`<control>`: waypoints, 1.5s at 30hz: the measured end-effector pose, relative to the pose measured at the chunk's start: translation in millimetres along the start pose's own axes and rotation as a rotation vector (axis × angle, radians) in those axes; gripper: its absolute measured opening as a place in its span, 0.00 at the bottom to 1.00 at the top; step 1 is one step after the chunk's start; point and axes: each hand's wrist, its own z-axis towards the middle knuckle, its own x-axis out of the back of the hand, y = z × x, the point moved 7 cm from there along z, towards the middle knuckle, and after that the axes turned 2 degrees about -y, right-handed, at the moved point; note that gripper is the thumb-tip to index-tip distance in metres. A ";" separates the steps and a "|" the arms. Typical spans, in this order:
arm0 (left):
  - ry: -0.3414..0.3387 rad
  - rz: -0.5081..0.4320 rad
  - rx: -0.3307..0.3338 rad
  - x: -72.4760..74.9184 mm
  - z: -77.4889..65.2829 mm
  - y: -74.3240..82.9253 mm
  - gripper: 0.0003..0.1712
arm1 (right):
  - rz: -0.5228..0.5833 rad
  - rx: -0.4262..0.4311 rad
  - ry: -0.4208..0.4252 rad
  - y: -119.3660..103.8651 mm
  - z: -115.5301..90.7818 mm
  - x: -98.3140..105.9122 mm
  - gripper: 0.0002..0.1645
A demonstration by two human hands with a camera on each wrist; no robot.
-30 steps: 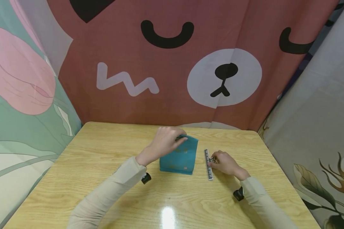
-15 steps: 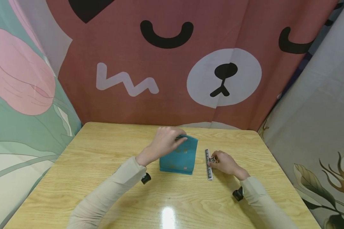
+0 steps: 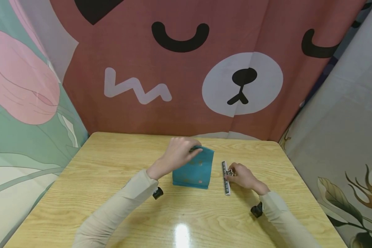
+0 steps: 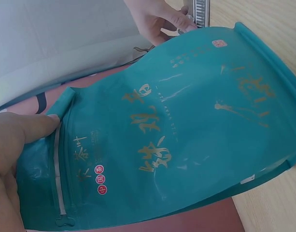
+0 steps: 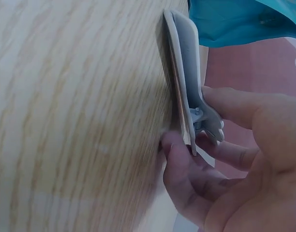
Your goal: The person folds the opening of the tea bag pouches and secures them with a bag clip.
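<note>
A teal foil tea bag (image 3: 193,174) with gold lettering stands on the table. My left hand (image 3: 177,153) grips its folded top edge, thumb on the front face. In the left wrist view the tea bag (image 4: 196,116) fills the middle, with a pale strip along its top near my thumb. To the right of the bag, my right hand (image 3: 244,176) holds a long bag clip (image 3: 226,187) patterned like piano keys. The right wrist view shows the clip (image 5: 189,53) from its end, on edge close over the wood, with thumb and fingers around its handles and spring.
The wood-grain table (image 3: 117,155) extends around both hands. A brown bear-print curtain (image 3: 136,117) hangs behind its far edge. Printed cloths also hang at the left and right sides.
The clip has tilted very slightly in my right hand. My left hand and the tea bag look unchanged.
</note>
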 end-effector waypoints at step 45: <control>0.004 -0.004 -0.002 -1.9 -0.8 -1.8 0.07 | 0.327 -0.006 0.041 -7.7 -3.7 5.0 0.13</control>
